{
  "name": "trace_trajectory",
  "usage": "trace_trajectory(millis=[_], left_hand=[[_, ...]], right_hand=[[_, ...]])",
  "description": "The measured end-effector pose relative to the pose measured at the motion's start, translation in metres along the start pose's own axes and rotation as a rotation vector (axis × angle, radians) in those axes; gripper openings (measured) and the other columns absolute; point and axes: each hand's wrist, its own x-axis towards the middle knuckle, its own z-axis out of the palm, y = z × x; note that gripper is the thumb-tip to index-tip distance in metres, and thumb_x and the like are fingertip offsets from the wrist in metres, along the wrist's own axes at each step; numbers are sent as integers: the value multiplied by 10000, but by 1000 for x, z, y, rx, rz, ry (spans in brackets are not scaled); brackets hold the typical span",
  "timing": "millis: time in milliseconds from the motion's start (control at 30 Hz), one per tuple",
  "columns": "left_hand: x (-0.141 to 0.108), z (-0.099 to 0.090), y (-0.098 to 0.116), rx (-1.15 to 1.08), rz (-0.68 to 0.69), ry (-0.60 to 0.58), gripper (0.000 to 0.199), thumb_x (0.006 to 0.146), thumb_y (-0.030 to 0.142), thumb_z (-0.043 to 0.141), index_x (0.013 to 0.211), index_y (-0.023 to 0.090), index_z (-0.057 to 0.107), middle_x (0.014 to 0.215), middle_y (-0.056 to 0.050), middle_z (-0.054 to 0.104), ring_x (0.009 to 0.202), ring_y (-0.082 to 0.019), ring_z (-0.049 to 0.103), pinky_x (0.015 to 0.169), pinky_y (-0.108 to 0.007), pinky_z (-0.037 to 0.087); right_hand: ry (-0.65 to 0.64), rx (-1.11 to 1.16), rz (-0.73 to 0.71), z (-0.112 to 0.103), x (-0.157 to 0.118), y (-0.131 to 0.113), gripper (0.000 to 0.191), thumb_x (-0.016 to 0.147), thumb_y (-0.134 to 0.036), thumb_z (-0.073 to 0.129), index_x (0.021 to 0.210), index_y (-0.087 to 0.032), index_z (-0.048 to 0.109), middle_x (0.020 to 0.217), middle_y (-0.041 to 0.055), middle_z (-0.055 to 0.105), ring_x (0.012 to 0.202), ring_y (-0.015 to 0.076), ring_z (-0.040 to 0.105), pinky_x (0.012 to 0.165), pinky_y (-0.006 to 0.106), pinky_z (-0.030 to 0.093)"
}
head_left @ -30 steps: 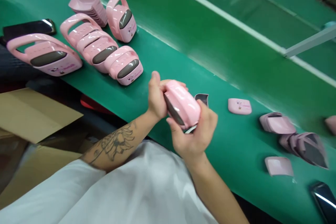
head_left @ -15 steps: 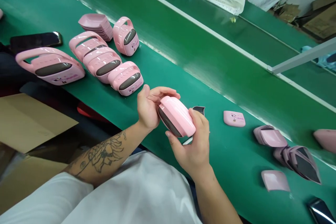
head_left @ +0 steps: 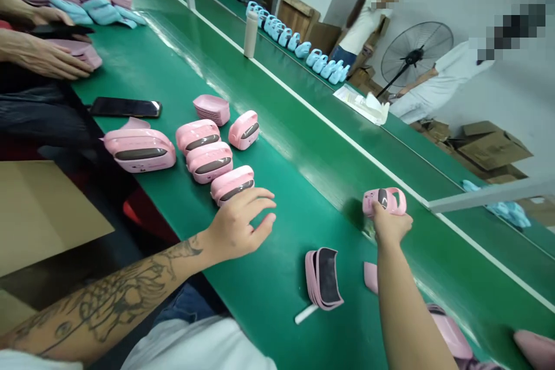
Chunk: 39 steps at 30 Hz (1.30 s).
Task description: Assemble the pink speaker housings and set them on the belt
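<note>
Left hand [head_left: 239, 226] open, fingers spread and curved just beside the nearest pink handled case [head_left: 232, 185], contact impossible to tell; tattooed forearm [head_left: 117, 300] reaching in from the lower left. Right hand [head_left: 390, 224] well apart from the left, closed around a second pink handled case [head_left: 384, 201] with a dark window, low over the green conveyor belt [head_left: 281, 277] near its far white edge.

Between the hands, a stack of pink shells with dark insets [head_left: 323, 277] on its side, a white strip [head_left: 306, 313] beside it. Just left of the right forearm [head_left: 407, 312], a pink panel [head_left: 370, 277]; more pink pieces [head_left: 451, 332] toward the lower right.

Past the left hand, four more pink handled cases [head_left: 197, 134], a stack of pink trays [head_left: 211, 110] and a black smartphone [head_left: 125, 107]. At the upper left, a co-worker's hands [head_left: 47, 60] on pink pieces [head_left: 80, 53]. On the far belt [head_left: 390, 127], light-blue handled cases [head_left: 295, 40], a beige bottle [head_left: 250, 34] and loose papers [head_left: 362, 103]. Farther off, two people [head_left: 442, 81], a standing fan [head_left: 416, 52] and cardboard boxes [head_left: 489, 144].
</note>
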Motion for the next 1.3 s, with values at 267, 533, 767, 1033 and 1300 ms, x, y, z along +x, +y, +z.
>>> trace_trajectory(millis=[267, 533, 767, 1033, 1300], left_hand=[[-32, -42, -43, 462, -36, 171, 564, 818, 219, 832, 1373, 249, 734, 1337, -161, 734, 1178, -416, 734, 1026, -598, 615], [-45, -25, -60, 282, -657, -10, 690, 935, 542, 721, 1612, 497, 592, 1606, 90, 643, 1484, -473, 613, 1255, -763, 500], [-29, -15, -48, 277, -905, -23, 439, 805, 648, 761, 948, 268, 595, 907, -8, 617, 918, -307, 638, 1064, -696, 597], [-45, 39, -22, 2, -399, -111, 594, 876, 507, 844, 1436, 380, 691, 1468, 57, 740, 1320, -355, 723, 1168, -561, 593], [-59, 36, -45, -47, -556, -182, 762, 816, 485, 931, 1514, 375, 648, 1514, 0, 689, 1372, -412, 680, 1213, -655, 557]], right_hand=[[-52, -93, 54, 12, 8, 30, 579, 976, -487, 755, 1380, -91, 628, 1386, 133, 624, 1325, 184, 603, 1216, 408, 554], [-185, -124, -82, -82, -11, 82, 593, 996, -525, 669, 1424, -116, 694, 1351, 135, 722, 1103, 131, 689, 1131, 345, 559], [-345, -187, -66, -135, -111, 114, 760, 953, -745, 473, 1327, -140, 743, 1138, 124, 784, 877, 133, 715, 866, 256, 538], [-656, -456, -48, -138, -225, 109, 520, 1031, -622, 575, 813, -167, 702, 775, 32, 679, 664, 69, 479, 691, 217, 196], [-629, -519, 34, -95, -253, 108, 467, 994, -642, 657, 979, -176, 683, 911, 31, 708, 764, 93, 575, 717, 211, 167]])
